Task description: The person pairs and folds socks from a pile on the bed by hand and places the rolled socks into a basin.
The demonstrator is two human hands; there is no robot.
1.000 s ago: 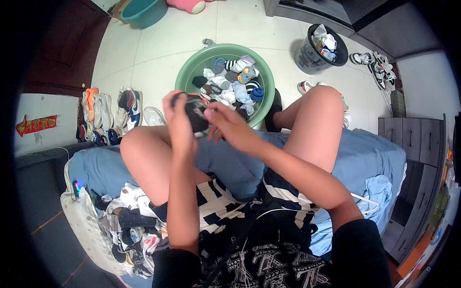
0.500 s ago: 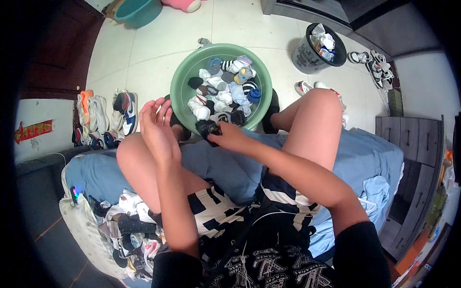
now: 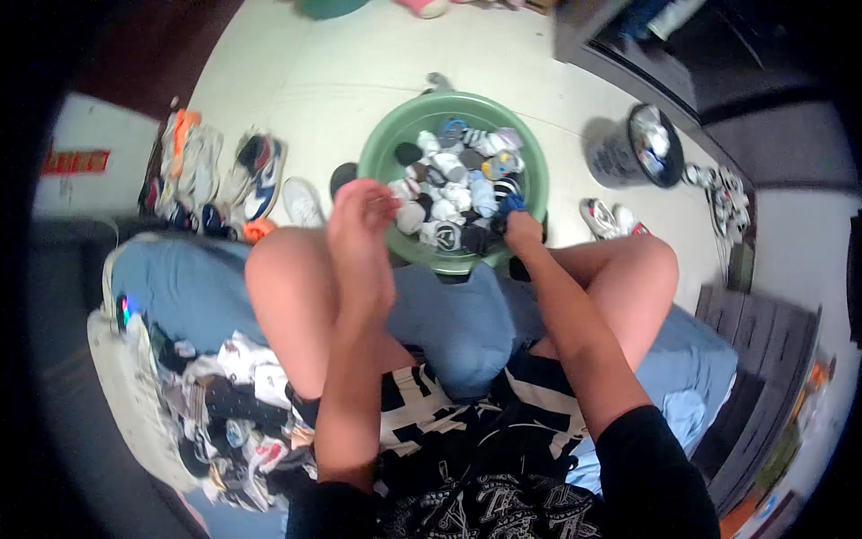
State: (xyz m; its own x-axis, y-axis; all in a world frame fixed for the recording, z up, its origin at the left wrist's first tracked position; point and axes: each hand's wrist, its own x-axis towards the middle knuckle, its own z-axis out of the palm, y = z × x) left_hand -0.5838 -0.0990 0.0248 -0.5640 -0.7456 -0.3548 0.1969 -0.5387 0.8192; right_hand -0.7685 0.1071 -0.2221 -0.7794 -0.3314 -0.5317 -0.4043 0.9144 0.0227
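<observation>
In the head view, the basin (image 3: 384, 128) sits on the floor (image 3: 305, 94) in front of the bed (image 3: 184, 274), between the person's feet. The socks (image 3: 456, 196) lie loose inside it, mostly away from its left edge and reaching close to the near one.

The right hand (image 3: 523, 232) is at the basin's right edge, low on the near side, its fingertips at the blue sock (image 3: 512, 205). Whether they grip it or only touch it, I cannot tell. The striped sock (image 3: 506, 187) lies right against it, so a quick pull could drag that along and flip it over the rim. Leaning weight on that edge could tilt the basin.

The left hand (image 3: 364, 202) is raised by the basin's left edge, fingers bent and blurred; I cannot tell whether it holds anything. Anything let go there could miss the basin and land on the floor, since the hand is about over the rim.

Beyond the far edge, a small grey item (image 3: 438, 83) lies on the floor, easy to overlook. The clothes heap (image 3: 238, 395) spreads loosely on the bed's left end, where a shifting leg or elbow could disturb it.
</observation>
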